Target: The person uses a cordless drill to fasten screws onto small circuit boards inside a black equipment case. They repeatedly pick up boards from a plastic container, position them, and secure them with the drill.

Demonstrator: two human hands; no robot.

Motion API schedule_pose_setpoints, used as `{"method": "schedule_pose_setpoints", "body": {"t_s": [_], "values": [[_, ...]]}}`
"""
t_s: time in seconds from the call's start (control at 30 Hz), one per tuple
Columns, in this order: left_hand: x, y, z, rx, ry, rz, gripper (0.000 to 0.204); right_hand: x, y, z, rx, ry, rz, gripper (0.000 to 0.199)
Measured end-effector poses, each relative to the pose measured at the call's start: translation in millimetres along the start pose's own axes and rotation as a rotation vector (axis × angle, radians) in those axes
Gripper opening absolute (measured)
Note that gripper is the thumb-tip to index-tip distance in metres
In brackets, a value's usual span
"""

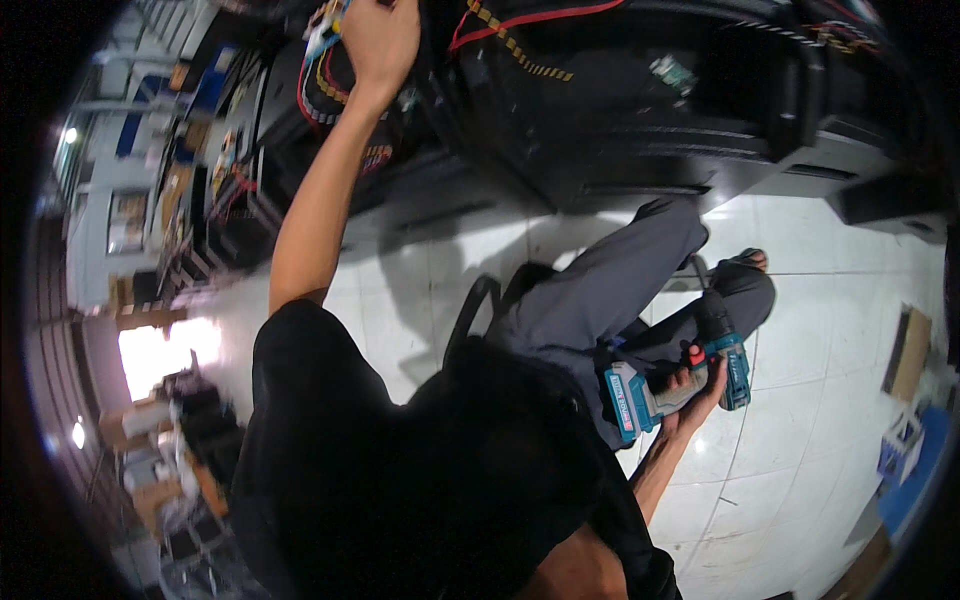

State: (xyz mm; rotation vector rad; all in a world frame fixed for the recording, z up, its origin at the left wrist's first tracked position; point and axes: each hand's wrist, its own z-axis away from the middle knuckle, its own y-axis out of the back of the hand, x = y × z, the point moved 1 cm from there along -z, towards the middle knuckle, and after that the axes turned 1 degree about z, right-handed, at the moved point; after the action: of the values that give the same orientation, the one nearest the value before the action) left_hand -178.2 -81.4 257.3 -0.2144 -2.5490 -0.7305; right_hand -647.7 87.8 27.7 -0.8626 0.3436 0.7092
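Note:
My right hand (690, 395) is wrapped round the grip of a teal and black cordless drill (737, 370), held beside my right thigh. The drill's teal battery (622, 402) points left, toward my lap, and its black chuck end (712, 312) points away from me. At the upper edge, my left hand (382, 45) reaches over the black cabinet (440, 190). Its fingers are mostly cut off by the picture's edge, so what they touch is hidden. Right beside it lie yellow, white and blue parts (325, 28) and banded cable bundles (330, 85).
More banded cables (515, 45) and a red wire (540, 15) run inside the black housing ahead. A small green circuit board (672, 75) sits there too. My legs (610, 270) stretch over white floor tiles (800, 400). Boxes (150, 440) are piled far left; a blue item (920, 465) is at right.

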Motion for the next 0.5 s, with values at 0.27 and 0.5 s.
{"method": "schedule_pose_setpoints", "body": {"t_s": [0.27, 0.5], "values": [[-62.3, 141.1, 349.9, -0.404, 0.250, -0.528, 0.019, -13.8, 29.2, -3.2, 0.005, -0.064, 0.112, 0.051], [-24.8, 124.4, 504.1, -0.929, 1.207, -0.382, 0.052, -74.4, 44.5, -37.9, 0.020, 0.068, 0.302, 0.046]]}}
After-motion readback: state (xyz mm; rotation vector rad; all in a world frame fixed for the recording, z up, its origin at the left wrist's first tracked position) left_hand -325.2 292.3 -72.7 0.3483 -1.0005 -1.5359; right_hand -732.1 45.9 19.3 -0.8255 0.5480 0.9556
